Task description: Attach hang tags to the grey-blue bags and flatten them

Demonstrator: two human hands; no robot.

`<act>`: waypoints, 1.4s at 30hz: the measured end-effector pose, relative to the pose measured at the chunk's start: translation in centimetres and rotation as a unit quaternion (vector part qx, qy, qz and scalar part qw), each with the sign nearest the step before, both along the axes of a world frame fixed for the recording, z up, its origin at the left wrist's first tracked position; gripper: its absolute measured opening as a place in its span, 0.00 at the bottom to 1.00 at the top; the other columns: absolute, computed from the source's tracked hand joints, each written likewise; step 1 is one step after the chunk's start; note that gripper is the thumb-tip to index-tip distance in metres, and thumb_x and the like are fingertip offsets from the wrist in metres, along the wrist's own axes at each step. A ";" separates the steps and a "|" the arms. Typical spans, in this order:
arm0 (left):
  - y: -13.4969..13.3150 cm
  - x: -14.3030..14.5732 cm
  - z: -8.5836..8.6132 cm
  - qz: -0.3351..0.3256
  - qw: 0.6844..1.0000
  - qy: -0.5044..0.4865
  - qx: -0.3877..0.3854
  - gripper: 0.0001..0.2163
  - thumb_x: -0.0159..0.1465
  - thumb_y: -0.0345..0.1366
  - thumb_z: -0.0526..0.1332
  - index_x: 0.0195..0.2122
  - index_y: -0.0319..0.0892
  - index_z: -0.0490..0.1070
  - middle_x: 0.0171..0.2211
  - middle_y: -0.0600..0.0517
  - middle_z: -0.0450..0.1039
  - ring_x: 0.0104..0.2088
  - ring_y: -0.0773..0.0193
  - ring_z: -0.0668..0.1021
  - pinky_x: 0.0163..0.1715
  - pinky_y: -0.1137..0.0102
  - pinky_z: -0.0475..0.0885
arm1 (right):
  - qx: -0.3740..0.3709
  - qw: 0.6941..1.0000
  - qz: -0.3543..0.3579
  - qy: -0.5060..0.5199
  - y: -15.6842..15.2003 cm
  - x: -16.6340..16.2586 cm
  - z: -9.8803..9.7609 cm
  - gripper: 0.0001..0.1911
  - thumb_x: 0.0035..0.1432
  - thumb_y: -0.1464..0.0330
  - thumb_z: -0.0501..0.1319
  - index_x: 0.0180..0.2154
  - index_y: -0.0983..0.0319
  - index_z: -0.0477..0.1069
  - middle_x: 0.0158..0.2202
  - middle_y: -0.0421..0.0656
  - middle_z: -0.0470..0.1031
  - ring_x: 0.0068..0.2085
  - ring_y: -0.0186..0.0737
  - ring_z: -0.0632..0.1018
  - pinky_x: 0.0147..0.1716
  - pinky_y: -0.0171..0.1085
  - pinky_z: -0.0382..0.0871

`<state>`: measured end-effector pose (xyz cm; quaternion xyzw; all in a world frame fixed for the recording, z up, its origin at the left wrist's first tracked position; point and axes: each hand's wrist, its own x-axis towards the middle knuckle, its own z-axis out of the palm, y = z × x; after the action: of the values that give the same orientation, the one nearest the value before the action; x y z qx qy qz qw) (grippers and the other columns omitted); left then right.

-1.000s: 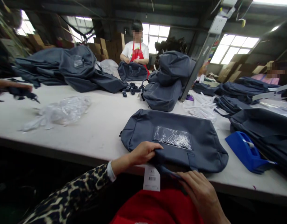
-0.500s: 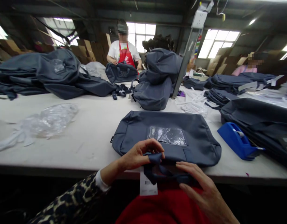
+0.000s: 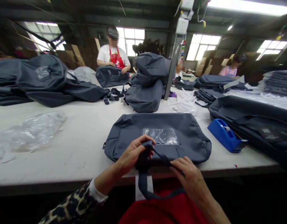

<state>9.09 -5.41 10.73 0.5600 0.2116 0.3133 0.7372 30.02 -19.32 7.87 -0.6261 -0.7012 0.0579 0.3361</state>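
Note:
A dark blue-grey bag [image 3: 157, 121] with a clear plastic window [image 3: 162, 136] lies on the white table in front of me. At its near edge my left hand [image 3: 136, 151] pinches a dark webbing strap [image 3: 162, 155] between thumb and fingers. Further along the same strap, my right hand [image 3: 186, 171] is closed on it. Part of the strap hangs in a loop below the table edge, over my red apron [image 3: 155, 211]. A white tag [image 3: 140, 188] hangs behind that loop, partly covered by it.
Crumpled clear plastic [image 3: 38, 129] lies to the left. A blue tape dispenser [image 3: 227, 137] stands to the right, beside more dark bags [image 3: 250, 121]. Stacked bags [image 3: 148, 87] and a metal post [image 3: 172, 68] are beyond. Across the table a person [image 3: 114, 56] in a red apron handles a bag.
My right hand, loosely spread before, has closed on the strap. The strap between my hands is now drawn out straighter, and its loop hangs lower. The view has turned slightly right.

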 end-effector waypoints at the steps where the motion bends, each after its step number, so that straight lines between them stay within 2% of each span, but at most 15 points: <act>1: 0.1 -0.3 0.1 -0.012 1.000 0.001 0.017 0.10 0.67 0.41 0.61 0.44 0.40 0.70 0.31 0.52 0.73 0.29 0.68 0.76 0.33 0.74 0.71 | 0.025 1.000 -0.012 0.007 0.2 0.2 0.5 0.09 0.67 0.67 0.56 0.41 0.58 0.76 0.36 0.43 0.78 0.38 0.43 0.75 0.38 0.40 0.70; 5: 1.2 -1.3 1.1 -0.081 0.989 0.030 0.117 0.13 0.64 0.39 0.66 0.47 0.42 0.70 0.38 0.50 0.75 0.38 0.64 0.77 0.43 0.69 0.72 | 0.115 0.987 -0.091 0.063 1.5 1.1 2.6 0.09 0.68 0.65 0.56 0.44 0.59 0.74 0.40 0.43 0.79 0.40 0.40 0.78 0.41 0.37 0.70; 8: 3.1 -1.1 1.6 -0.185 0.965 0.056 0.179 0.22 0.65 0.43 0.64 0.59 0.43 0.65 0.53 0.43 0.72 0.52 0.55 0.75 0.52 0.63 0.70 | 0.083 0.990 -0.103 0.049 3.4 1.1 2.9 0.09 0.68 0.67 0.55 0.44 0.58 0.73 0.40 0.42 0.79 0.41 0.40 0.79 0.41 0.35 0.69; 10: 5.1 0.1 1.3 -0.142 0.951 0.110 0.253 0.22 0.70 0.46 0.53 0.62 0.42 0.61 0.58 0.41 0.68 0.56 0.53 0.73 0.54 0.61 0.69 | 0.011 0.994 -0.110 -0.010 5.1 0.4 2.3 0.09 0.68 0.69 0.54 0.44 0.58 0.72 0.40 0.43 0.79 0.40 0.41 0.80 0.39 0.36 0.68; 12: 7.5 2.0 0.4 -0.046 0.914 0.209 0.344 0.20 0.71 0.44 0.50 0.59 0.40 0.64 0.58 0.40 0.68 0.57 0.53 0.72 0.56 0.59 0.68 | -0.070 0.985 -0.134 -0.083 6.5 -0.6 1.3 0.11 0.67 0.71 0.52 0.44 0.58 0.72 0.41 0.44 0.78 0.38 0.42 0.80 0.35 0.36 0.66; 16: 10.9 6.0 -1.7 -0.018 0.862 0.308 0.402 0.19 0.57 0.37 0.67 0.49 0.36 0.72 0.55 0.37 0.70 0.59 0.42 0.68 0.61 0.48 0.59 | -0.137 0.972 -0.146 -0.125 7.5 -1.6 -0.6 0.10 0.65 0.74 0.53 0.41 0.58 0.72 0.41 0.45 0.77 0.35 0.40 0.79 0.31 0.34 0.63; 19: 10.6 7.4 -1.4 -0.035 0.855 0.309 0.414 0.18 0.59 0.37 0.66 0.50 0.38 0.72 0.56 0.39 0.70 0.59 0.45 0.68 0.62 0.50 0.59 | -0.128 0.985 -0.112 -0.037 6.4 -0.3 -0.1 0.07 0.66 0.69 0.55 0.41 0.57 0.71 0.39 0.42 0.78 0.39 0.39 0.79 0.37 0.34 0.66; 21: 9.2 7.5 0.0 -0.084 0.872 0.271 0.400 0.16 0.65 0.39 0.61 0.52 0.39 0.71 0.55 0.42 0.71 0.57 0.52 0.71 0.60 0.58 0.64 | -0.124 0.986 -0.049 0.096 5.5 1.1 1.4 0.08 0.66 0.64 0.55 0.40 0.58 0.70 0.37 0.40 0.78 0.40 0.39 0.78 0.40 0.35 0.66; 24: 6.9 7.0 3.5 -0.248 0.914 0.153 0.281 0.18 0.70 0.47 0.54 0.52 0.40 0.69 0.49 0.44 0.75 0.46 0.59 0.78 0.48 0.64 0.73 | -0.126 0.960 0.033 0.248 4.6 3.1 4.4 0.11 0.65 0.60 0.55 0.38 0.59 0.70 0.35 0.40 0.78 0.39 0.39 0.76 0.40 0.37 0.66; 26: 5.8 6.6 5.6 -0.336 0.912 0.108 0.207 0.20 0.66 0.51 0.60 0.47 0.39 0.70 0.41 0.46 0.77 0.37 0.62 0.79 0.38 0.67 0.75 | -0.128 0.949 0.054 0.282 4.5 3.8 6.1 0.11 0.64 0.59 0.56 0.37 0.60 0.70 0.35 0.41 0.77 0.38 0.39 0.74 0.40 0.37 0.65; 28: 5.1 6.4 6.9 -0.342 0.910 0.114 0.204 0.19 0.61 0.50 0.66 0.40 0.38 0.71 0.31 0.51 0.74 0.27 0.67 0.76 0.29 0.72 0.72 | -0.126 0.943 0.062 0.301 4.4 4.1 7.0 0.12 0.65 0.58 0.55 0.37 0.60 0.69 0.32 0.40 0.76 0.37 0.38 0.74 0.40 0.37 0.65; 33: 4.1 6.5 7.0 -0.251 0.920 0.162 0.254 0.18 0.65 0.51 0.61 0.38 0.37 0.73 0.21 0.57 0.68 0.19 0.73 0.67 0.19 0.77 0.62 | -0.115 0.940 0.044 0.320 3.1 3.9 5.7 0.19 0.60 0.54 0.63 0.49 0.56 0.67 0.34 0.38 0.75 0.34 0.36 0.74 0.35 0.35 0.66; 36: 4.3 6.2 6.7 -0.319 0.897 0.189 0.239 0.22 0.66 0.53 0.59 0.35 0.35 0.76 0.19 0.54 0.67 0.19 0.72 0.67 0.17 0.77 0.59 | -0.081 0.948 -0.010 0.308 2.6 3.7 4.3 0.19 0.59 0.53 0.63 0.46 0.58 0.71 0.30 0.37 0.71 0.31 0.35 0.72 0.32 0.34 0.65; 39: 5.2 5.7 6.6 -0.431 0.863 0.183 0.192 0.25 0.67 0.55 0.57 0.34 0.35 0.77 0.19 0.51 0.68 0.17 0.72 0.65 0.15 0.76 0.54 | -0.046 0.959 0.012 0.280 3.3 3.6 3.6 0.17 0.62 0.52 0.59 0.39 0.59 0.75 0.32 0.41 0.72 0.35 0.38 0.73 0.37 0.36 0.67; 42: 6.6 5.7 6.0 -0.410 0.882 0.165 0.164 0.27 0.66 0.57 0.55 0.31 0.35 0.75 0.16 0.53 0.66 0.14 0.74 0.60 0.14 0.76 0.50 | 0.032 0.972 -0.007 0.232 5.1 3.7 3.4 0.18 0.62 0.53 0.59 0.34 0.60 0.76 0.38 0.44 0.74 0.42 0.41 0.73 0.46 0.39 0.66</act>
<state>14.79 1.22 16.72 0.7535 0.0277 -0.0833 0.6516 33.72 -14.22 11.31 -0.5893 -0.6013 0.1772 0.5097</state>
